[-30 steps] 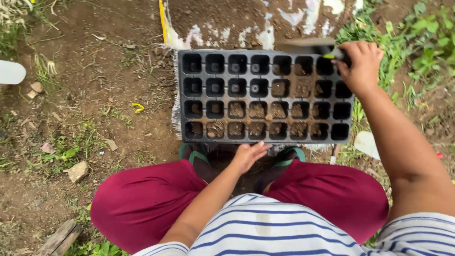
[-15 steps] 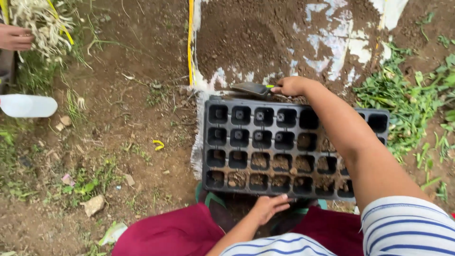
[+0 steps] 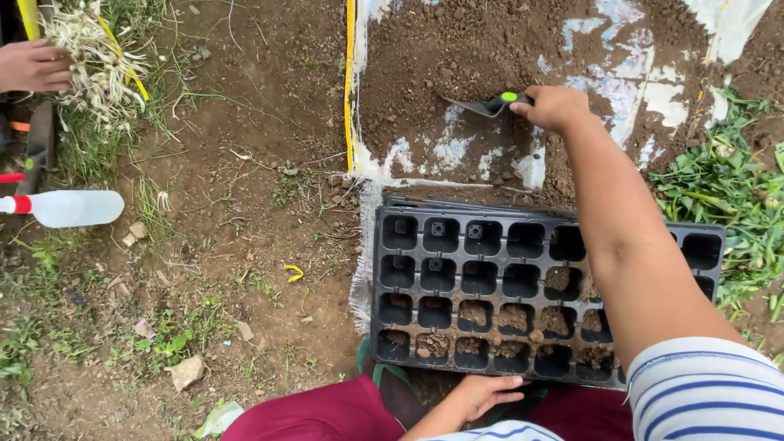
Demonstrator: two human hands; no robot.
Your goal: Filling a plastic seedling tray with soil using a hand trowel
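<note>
My right hand (image 3: pixel 557 106) grips a small trowel (image 3: pixel 482 105) with a dark handle and green dot; its blade rests in the heap of loose soil (image 3: pixel 465 73) on a white sheet. In front of my knees lies a black seedling tray (image 3: pixel 490 290) with many square cells. Several cells in its near rows hold soil, the far ones look bare. My left hand (image 3: pixel 482 394) rests on the tray's near edge, fingers spread, holding nothing.
Another person's hand (image 3: pixel 33 67) at the top left holds a bunch of pale roots (image 3: pixel 90 53). A white spray bottle (image 3: pixel 69 207) lies on the dirt at the left. Green weeds (image 3: pixel 735 188) grow at the right. Stones and litter dot the ground.
My right hand has reached from the tray's far edge out into the soil heap with the trowel. The view has shifted up and left, bringing the other person's hand and the roots further into view.
</note>
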